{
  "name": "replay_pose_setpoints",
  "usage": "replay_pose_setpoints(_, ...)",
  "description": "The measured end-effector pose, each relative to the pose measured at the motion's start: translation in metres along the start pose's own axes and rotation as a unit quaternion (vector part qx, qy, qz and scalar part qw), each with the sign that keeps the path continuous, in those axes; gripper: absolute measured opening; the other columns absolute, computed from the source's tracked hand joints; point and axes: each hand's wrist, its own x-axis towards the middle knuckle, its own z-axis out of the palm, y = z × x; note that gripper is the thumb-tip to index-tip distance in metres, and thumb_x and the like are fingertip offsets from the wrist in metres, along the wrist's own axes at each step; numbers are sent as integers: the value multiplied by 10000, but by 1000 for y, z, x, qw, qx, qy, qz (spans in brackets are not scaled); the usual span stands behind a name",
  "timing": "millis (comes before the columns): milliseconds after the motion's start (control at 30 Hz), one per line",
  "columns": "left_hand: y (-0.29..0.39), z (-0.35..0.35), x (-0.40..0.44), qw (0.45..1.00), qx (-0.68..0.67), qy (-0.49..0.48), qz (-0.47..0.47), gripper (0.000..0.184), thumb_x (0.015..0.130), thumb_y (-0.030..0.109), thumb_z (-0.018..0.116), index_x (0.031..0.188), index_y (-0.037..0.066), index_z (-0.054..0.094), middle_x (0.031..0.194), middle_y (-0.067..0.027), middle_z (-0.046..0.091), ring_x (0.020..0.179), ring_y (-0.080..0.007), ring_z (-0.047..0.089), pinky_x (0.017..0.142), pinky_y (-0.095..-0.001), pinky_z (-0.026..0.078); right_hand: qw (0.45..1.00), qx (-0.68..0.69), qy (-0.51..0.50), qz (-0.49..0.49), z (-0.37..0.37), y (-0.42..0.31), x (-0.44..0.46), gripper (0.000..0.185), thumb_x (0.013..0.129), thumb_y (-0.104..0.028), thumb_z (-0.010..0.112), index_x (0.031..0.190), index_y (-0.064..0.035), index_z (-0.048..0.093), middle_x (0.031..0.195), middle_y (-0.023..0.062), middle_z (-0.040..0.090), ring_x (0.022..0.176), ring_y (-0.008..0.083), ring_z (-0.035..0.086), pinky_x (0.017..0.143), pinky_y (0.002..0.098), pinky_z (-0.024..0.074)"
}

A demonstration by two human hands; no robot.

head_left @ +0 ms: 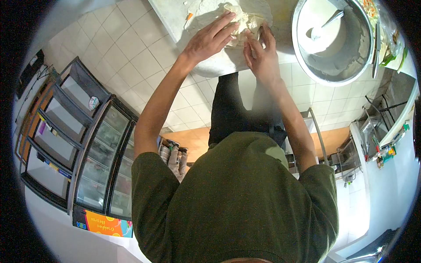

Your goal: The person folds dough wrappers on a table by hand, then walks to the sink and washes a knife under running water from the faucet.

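A thin pale flatbread (259,9) lies on the work table at the top of the view, with a crumpled, creamy-looking heap (240,22) on it. My left hand (210,38) rests against the heap's left side, its fingers stretched out and slightly apart. On the other side, my right hand (263,52) has its fingers bent and pinching the near right edge of the flatbread. Its fingertips are partly hidden in the folds. Just right of my hands stands a large metal bowl (337,72) of white sauce, in which a spoon (332,19) leans.
A knife (376,50) lies beside the bowl, near shredded vegetables (369,8) and green pods or peppers (401,59). A small orange scrap (188,16) is on the table (173,19). Glass-door fridges (98,158) stand to the left, over a tiled floor (136,57).
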Motion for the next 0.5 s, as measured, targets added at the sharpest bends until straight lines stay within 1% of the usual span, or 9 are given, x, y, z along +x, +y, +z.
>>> replay_pose_setpoints(67,0,-1,1,1000,-1,-4,-4,501,831,55,698,1312,87,559,1460,-110,430,1324,-291,472,1058,-379,471,999,32,-1,-12,4,7,-2,526,829,-78,713,1325,-71,537,1375,338,420,1252,459,491,962,440,517)
replay_pose_setpoints(167,-1,1,1,1000,-1,7,5,511,824,48,702,1312,79,556,1464,-115,426,1320,-296,476,1056,-382,472,987,146,43,46,14,16,-8,619,837,-66,718,1382,-11,430,1353,338,445,1256,442,500,975,415,517)
replay_pose_setpoints(200,-1,1,1,1000,-2,6,3,512,822,45,703,1312,76,555,1463,-117,428,1320,-296,476,1055,-382,473,972,214,57,81,13,11,-6,632,840,-66,719,1387,4,409,1346,334,455,1261,439,499,989,422,505)
replay_pose_setpoints(267,0,1,0,1000,-3,3,0,516,819,40,705,1311,70,554,1461,-121,433,1321,-296,476,1053,-383,475,923,344,87,148,12,-3,-2,660,847,-66,720,1398,34,369,1331,327,474,1269,434,497,1018,434,481)
replay_pose_setpoints(367,0,2,0,1000,-18,6,1,517,814,35,707,1307,66,556,1455,-123,445,1332,-297,464,1064,-387,465,944,287,51,152,12,-5,2,658,895,-65,662,1436,46,305,1344,344,469,1284,436,480,1052,446,442)
replay_pose_setpoints(467,-2,4,0,999,-32,-8,12,546,822,28,696,1338,71,523,1464,-126,442,1348,-310,445,1090,-407,435,976,181,-6,124,9,-18,1,708,959,-139,576,1485,77,154,1435,374,352,1335,453,407,1106,448,366)
replay_pose_setpoints(500,-2,3,1,999,-40,-5,18,573,818,26,700,1354,69,501,1466,-123,437,1351,-305,439,1097,-406,431,972,194,-7,132,8,-25,1,722,972,-164,549,1487,86,109,1456,382,301,1358,457,363,1122,445,333)
